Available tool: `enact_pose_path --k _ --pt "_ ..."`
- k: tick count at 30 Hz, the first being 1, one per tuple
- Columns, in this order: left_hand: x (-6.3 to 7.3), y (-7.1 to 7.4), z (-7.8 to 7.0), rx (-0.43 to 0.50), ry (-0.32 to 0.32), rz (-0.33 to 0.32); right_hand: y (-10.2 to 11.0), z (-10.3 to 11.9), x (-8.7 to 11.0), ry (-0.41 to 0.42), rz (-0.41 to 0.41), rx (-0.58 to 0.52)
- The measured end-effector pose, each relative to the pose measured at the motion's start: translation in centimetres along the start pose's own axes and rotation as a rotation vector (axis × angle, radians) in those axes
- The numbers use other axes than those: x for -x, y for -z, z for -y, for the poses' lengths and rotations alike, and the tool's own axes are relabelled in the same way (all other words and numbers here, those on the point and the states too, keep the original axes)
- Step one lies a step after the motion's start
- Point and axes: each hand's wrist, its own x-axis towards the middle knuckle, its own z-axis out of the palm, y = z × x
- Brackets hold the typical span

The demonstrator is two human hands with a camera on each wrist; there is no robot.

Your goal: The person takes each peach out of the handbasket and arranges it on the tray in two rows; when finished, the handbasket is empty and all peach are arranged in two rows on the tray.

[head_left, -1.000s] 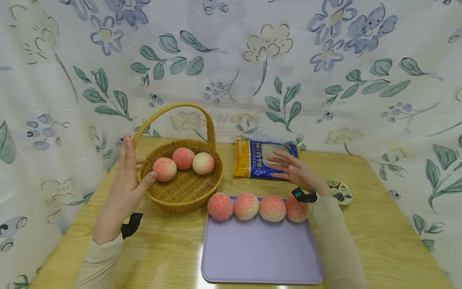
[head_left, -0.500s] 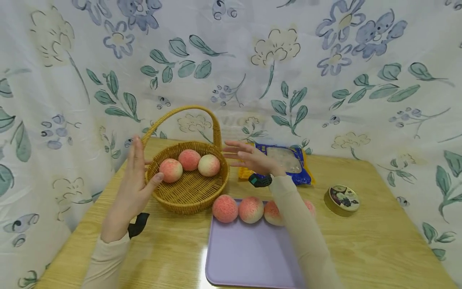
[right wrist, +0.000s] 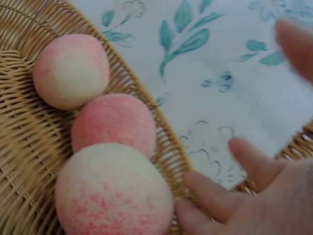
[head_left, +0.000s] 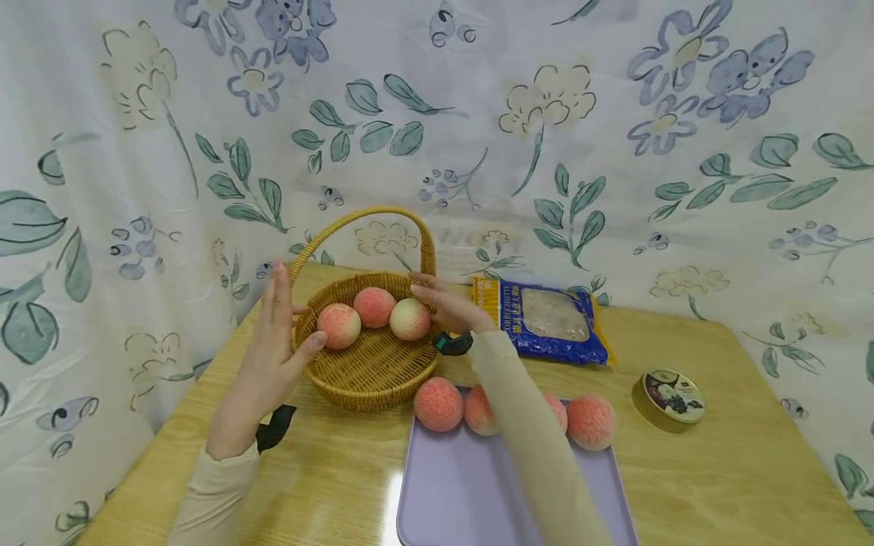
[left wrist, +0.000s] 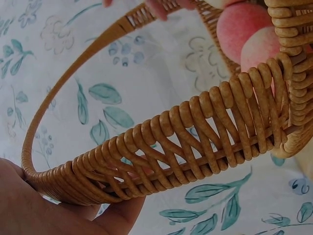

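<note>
A wicker basket (head_left: 365,398) with a tall handle holds three pink-and-cream peaches, a left one (head_left: 339,326), a back one (head_left: 374,306) and a paler right one (head_left: 410,318). My left hand (head_left: 262,364) is at the basket's left side, fingers straight and thumb apart, by the foot of the handle (left wrist: 56,95). At the right rim, my right hand (head_left: 447,305) reaches in beside the paler peach; the right wrist view shows its fingers (right wrist: 215,196) spread, with nothing gripped. Several peaches, such as the leftmost (head_left: 438,404), line the back of a lilac tray (head_left: 444,485).
A blue-and-yellow pasta bag (head_left: 553,318) lies behind the tray. A round tin (head_left: 669,398) stands at the right. My right forearm (head_left: 532,440) crosses over the tray and partly hides its peaches. A floral curtain (head_left: 478,136) hangs behind the wooden table (head_left: 710,470).
My right hand has moved left from over the pasta bag to the basket's right rim. The left hand stays by the basket. The head view has shifted slightly, so everything sits farther right.
</note>
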Motion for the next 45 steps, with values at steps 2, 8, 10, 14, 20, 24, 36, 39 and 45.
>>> enact_pose_path --k 2,8,10,14,20,24,36,39,45 --pt "0.0 0.0 -0.1 -0.002 0.007 0.007 -0.5 -0.1 -0.5 -0.046 -0.041 0.066" --pt "0.1 -0.2 -0.3 0.005 0.009 0.015 -1.7 -1.3 -1.9 -0.063 -0.117 0.379" --pt "0.1 -0.3 -0.3 0.013 0.007 0.015 -2.3 -1.8 -2.1 -0.073 -0.131 0.447" --pt "0.1 -0.4 -0.4 0.025 0.007 0.015 -3.4 -2.3 -2.1 -0.126 -0.188 0.494" --pt "0.2 -0.7 -0.4 0.026 0.01 0.012 -3.8 -2.7 -2.0 -0.152 -0.258 0.525" --pt "-0.1 -0.9 -0.4 0.029 -0.022 0.001 -3.5 -2.6 -2.0 -0.124 -0.265 0.537" --pt "-0.8 -1.1 -0.6 0.037 0.001 0.021 -1.9 -0.3 0.1 -0.069 -0.213 0.409" --pt "-0.8 -1.0 -0.5 0.032 -0.004 0.018 -1.7 0.1 1.1 -0.079 -0.17 0.215" --pt "-0.6 -0.5 -0.2 0.031 0.003 0.012 -1.2 -0.1 2.9 -0.019 0.017 -0.195"
